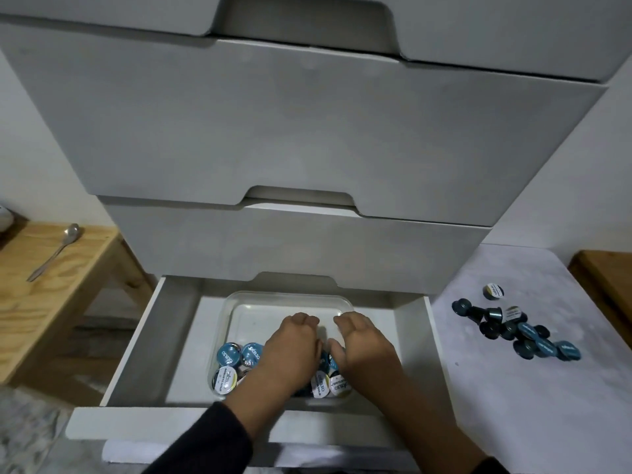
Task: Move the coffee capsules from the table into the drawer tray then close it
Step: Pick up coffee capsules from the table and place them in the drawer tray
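**Hands over the tray in the open drawer**

Drawer [143,340] at the bottom of the white cabinet [273,131] is pulled out toward me, and a clear plastic tray [290,297] sits inside it, nearer to the right wall than to the left one. I see both hands low over the tray, side by side and almost touching each other. The left hand [290,350] is palm down with the fingers bent at the tips; I cannot tell if it grasps a capsule, because its own back hides what is under it. The right hand [362,347] is also palm down, the fingers loosely curved and together, and I cannot tell either if something is held below it.

Some coffee capsules [239,362] lie already in the near part of the tray, against its front wall and in its front left corner, with blue and white lids facing up. A few more show between and under the two hands. The far part of the tray is bare.

A second group, the loose capsules [519,331], lies on the white table [485,388] to the right of the drawer, well apart from it, in a heap near the right edge. One capsule is a little separate at the far side of the heap.

On the wooden bench [51,295] at the left lies a metal spoon [56,251].
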`<state>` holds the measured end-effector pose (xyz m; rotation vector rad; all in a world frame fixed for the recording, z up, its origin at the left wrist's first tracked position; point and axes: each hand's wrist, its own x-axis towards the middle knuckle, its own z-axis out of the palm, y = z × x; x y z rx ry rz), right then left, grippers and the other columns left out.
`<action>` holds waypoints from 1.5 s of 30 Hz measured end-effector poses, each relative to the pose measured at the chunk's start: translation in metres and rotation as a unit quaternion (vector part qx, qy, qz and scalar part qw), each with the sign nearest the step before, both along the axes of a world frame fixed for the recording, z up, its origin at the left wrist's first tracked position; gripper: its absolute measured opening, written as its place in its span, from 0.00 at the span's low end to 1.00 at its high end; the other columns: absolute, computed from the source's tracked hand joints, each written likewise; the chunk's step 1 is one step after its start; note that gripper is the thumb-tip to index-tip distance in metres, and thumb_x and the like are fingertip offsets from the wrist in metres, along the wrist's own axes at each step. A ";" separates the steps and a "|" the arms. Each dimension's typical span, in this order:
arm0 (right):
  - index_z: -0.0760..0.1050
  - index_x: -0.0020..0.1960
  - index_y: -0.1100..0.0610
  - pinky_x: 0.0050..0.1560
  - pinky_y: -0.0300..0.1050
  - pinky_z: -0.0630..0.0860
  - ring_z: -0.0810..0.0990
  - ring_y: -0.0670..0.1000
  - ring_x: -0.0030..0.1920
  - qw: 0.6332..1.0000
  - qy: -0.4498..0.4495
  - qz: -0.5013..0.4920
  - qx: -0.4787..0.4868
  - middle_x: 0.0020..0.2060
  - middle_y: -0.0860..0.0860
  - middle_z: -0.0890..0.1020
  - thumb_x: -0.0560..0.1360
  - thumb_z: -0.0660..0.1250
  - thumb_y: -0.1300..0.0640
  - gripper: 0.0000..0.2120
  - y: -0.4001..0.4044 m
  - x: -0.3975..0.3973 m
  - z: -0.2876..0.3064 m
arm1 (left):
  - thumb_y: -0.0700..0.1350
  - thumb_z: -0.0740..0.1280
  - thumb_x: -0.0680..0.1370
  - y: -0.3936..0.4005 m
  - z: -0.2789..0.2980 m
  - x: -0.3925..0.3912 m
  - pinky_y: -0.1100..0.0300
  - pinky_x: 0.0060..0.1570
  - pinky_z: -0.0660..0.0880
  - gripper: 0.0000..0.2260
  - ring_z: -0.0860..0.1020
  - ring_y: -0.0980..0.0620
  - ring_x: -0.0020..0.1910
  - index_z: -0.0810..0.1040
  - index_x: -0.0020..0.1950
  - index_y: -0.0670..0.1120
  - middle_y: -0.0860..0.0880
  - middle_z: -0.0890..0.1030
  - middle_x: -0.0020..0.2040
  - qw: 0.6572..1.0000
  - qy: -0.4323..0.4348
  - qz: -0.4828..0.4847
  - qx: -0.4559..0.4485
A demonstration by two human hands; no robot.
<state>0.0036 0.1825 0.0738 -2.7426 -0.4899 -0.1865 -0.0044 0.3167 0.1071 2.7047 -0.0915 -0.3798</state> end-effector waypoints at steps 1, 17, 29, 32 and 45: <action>0.79 0.47 0.59 0.42 0.38 0.78 0.83 0.53 0.42 1.000 -0.010 0.000 0.007 0.41 0.53 0.83 0.67 0.59 0.51 0.17 0.000 -0.005 0.002 | 0.46 0.58 0.79 -0.005 0.004 -0.006 0.58 0.66 0.68 0.19 0.66 0.49 0.68 0.63 0.70 0.45 0.46 0.68 0.69 1.000 -0.010 0.008 0.003; 0.77 0.54 0.62 0.48 0.47 0.82 0.83 0.54 0.49 0.995 -0.045 -0.073 0.043 0.48 0.57 0.84 0.73 0.57 0.54 0.17 -0.131 -0.033 0.040 | 0.51 0.57 0.79 -0.130 0.035 -0.045 0.63 0.70 0.60 0.23 0.61 0.55 0.71 0.55 0.74 0.53 0.51 0.63 0.73 0.986 -0.140 0.049 -0.079; 0.63 0.70 0.56 0.66 0.46 0.66 0.68 0.53 0.68 0.974 0.148 -0.168 0.038 0.68 0.55 0.69 0.79 0.55 0.51 0.21 -0.333 -0.012 -0.008 | 0.48 0.57 0.80 -0.312 -0.025 -0.018 0.63 0.66 0.64 0.19 0.68 0.54 0.67 0.65 0.71 0.50 0.50 0.71 0.69 0.984 -0.079 0.047 -0.155; 0.63 0.69 0.57 0.64 0.45 0.67 0.69 0.54 0.66 0.967 0.184 -0.174 0.036 0.67 0.56 0.70 0.78 0.57 0.54 0.20 -0.356 0.000 -0.024 | 0.43 0.59 0.79 -0.335 -0.048 0.003 0.63 0.64 0.66 0.18 0.71 0.50 0.65 0.69 0.69 0.46 0.46 0.73 0.67 0.984 -0.069 0.059 -0.153; 0.70 0.66 0.59 0.47 0.51 0.76 0.78 0.62 0.52 0.978 0.147 -0.138 0.052 0.57 0.62 0.75 0.73 0.64 0.63 0.21 -0.374 0.043 -0.075 | 0.38 0.58 0.77 -0.373 -0.103 0.086 0.54 0.61 0.70 0.18 0.68 0.46 0.66 0.69 0.67 0.45 0.46 0.73 0.66 0.993 -0.072 0.021 -0.096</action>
